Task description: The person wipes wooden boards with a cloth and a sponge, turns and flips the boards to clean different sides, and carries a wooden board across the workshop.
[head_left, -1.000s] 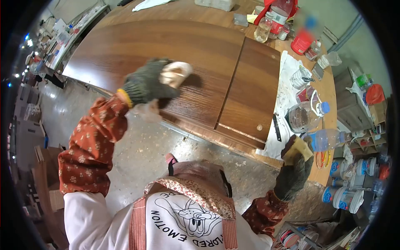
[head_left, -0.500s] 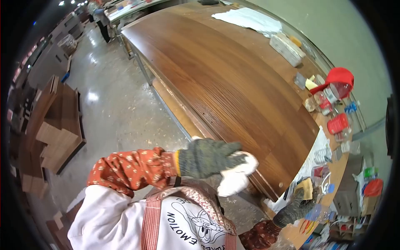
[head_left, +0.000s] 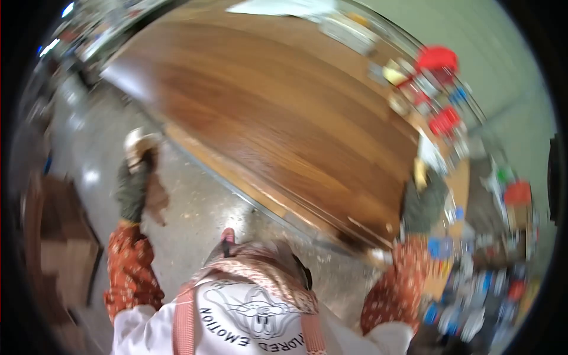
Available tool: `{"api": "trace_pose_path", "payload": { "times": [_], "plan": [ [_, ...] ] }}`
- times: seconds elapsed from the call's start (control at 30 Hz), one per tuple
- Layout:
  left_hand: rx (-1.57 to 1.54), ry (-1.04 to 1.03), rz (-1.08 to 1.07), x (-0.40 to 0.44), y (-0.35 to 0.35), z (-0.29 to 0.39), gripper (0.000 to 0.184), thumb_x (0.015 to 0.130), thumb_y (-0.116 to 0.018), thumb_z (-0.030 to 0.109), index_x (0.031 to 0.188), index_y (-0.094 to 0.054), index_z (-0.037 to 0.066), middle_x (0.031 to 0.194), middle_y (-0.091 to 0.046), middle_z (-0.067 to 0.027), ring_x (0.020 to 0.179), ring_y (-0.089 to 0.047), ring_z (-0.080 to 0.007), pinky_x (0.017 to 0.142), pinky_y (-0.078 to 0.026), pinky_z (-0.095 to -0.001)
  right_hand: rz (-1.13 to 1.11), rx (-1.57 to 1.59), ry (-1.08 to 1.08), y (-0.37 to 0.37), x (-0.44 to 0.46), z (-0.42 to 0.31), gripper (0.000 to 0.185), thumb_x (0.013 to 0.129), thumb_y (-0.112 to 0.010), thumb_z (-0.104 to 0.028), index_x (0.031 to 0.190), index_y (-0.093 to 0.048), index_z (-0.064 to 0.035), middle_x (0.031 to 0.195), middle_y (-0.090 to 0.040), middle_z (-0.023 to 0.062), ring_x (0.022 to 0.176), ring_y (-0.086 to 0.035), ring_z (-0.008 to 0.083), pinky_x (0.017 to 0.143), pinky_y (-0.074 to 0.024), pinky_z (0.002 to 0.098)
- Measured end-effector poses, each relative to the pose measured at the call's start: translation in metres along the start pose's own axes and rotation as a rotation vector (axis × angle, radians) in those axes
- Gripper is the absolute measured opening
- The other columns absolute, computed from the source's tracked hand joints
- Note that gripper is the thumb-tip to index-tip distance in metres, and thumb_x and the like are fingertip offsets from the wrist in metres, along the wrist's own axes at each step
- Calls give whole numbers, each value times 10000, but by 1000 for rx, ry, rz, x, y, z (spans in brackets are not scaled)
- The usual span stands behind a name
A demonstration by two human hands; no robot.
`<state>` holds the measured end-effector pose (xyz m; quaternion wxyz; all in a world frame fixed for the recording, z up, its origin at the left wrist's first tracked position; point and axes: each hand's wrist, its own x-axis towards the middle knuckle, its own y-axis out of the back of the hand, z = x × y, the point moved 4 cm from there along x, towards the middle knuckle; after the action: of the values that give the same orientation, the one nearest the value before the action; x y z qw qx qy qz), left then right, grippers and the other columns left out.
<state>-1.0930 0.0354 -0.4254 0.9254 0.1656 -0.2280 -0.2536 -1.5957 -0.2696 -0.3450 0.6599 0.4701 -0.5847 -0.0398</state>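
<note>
My left hand (head_left: pixel 134 186), in a dark knitted glove, stretches out over the floor at the left, away from the board. It grips a bunched white cloth (head_left: pixel 136 141); a brownish part hangs beside it, blurred. At the right end of the wood-grain board (head_left: pixel 266 118), my right hand (head_left: pixel 425 204) wears a matching glove. Its fingers close on a yellow sponge-like block (head_left: pixel 420 173), close to the board's edge. Motion smears both hands, so I cannot tell whether the block touches the board.
Bottles and a red cap (head_left: pixel 438 59) crowd the right side of the workbench (head_left: pixel 458 183). A white block (head_left: pixel 349 32) and a white sheet (head_left: pixel 284 7) lie along the back. Brown panels (head_left: pixel 68 236) stand on the floor at left.
My left hand has swung far left with the white cloth, off the board's near edge. My right hand has moved up along the board's right end with the yellow block. The view has shifted.
</note>
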Motion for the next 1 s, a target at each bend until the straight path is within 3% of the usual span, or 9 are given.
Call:
{"api": "trace_pose_path", "payload": {
  "times": [0.07,0.23,0.27,0.37,0.47,0.57,0.67,0.9,1.0],
  "plan": [
    [44,-195,25,21,3,12,347,949,-526,200,1242,-527,13,1155,-583,-79,1003,-554,-161,899,-443,-301,37,-257,168,-6,9,15,244,843,-566,-128,1070,-597,-45,1022,-588,198,1018,-537,347,927,-390,451],
    [-727,-212,71,145,59,-35,413,955,-465,140,1347,-419,17,1295,-496,-96,1139,-514,-188,979,-431,-322,-456,-542,139,-28,-2,41,424,792,-557,-117,1209,-530,-43,1221,-524,222,1180,-467,377,1047,-347,436],
    [-872,-291,73,179,70,-49,430,957,-453,128,1369,-397,18,1323,-479,-100,1166,-506,-193,995,-429,-327,-462,-484,111,-18,-5,40,429,799,-554,-120,1219,-521,-45,1241,-510,225,1188,-456,386,1046,-347,440],
    [-260,-427,171,186,31,29,442,922,-512,123,1343,-425,22,1296,-499,-118,1143,-527,-218,960,-448,-329,-393,-367,54,17,-30,30,404,832,-549,-139,1222,-520,-37,1263,-510,218,1177,-468,387,1021,-373,443],
    [168,-571,151,191,-34,18,438,891,-558,135,1304,-467,24,1237,-542,-143,1114,-547,-255,943,-447,-342,-316,-240,-296,51,-73,33,383,852,-563,-178,1217,-547,-64,1215,-570,174,1122,-530,343,981,-409,426],
    [435,-618,24,174,-88,-4,434,859,-604,147,1265,-509,26,1179,-584,-168,1084,-567,-291,925,-446,-354,-558,-215,-735,47,-124,49,331,864,-568,-220,1176,-598,-112,1134,-625,126,1068,-575,299,929,-438,416],
    [465,-602,-38,168,-101,4,416,841,-635,166,1222,-548,22,1125,-618,-185,1052,-586,-310,909,-446,-361,-560,-258,-483,16,-141,55,294,872,-571,-269,1121,-628,-124,1070,-648,131,986,-611,315,861,-468,437],
    [493,-310,-74,163,-101,14,333,842,-636,217,1096,-608,4,1002,-655,-182,946,-623,-305,817,-470,-374,-821,-331,-648,-21,-114,72,251,792,-566,-156,1011,-631,-51,1013,-651,203,974,-622,352,838,-483,455],
    [389,-461,38,154,-100,20,301,805,-651,221,1013,-626,4,911,-651,-206,847,-618,-365,741,-472,-424,-887,-358,-663,-15,-100,65,255,796,-497,-148,979,-647,-53,989,-653,212,969,-622,370,840,-482,462]
  ]
}}
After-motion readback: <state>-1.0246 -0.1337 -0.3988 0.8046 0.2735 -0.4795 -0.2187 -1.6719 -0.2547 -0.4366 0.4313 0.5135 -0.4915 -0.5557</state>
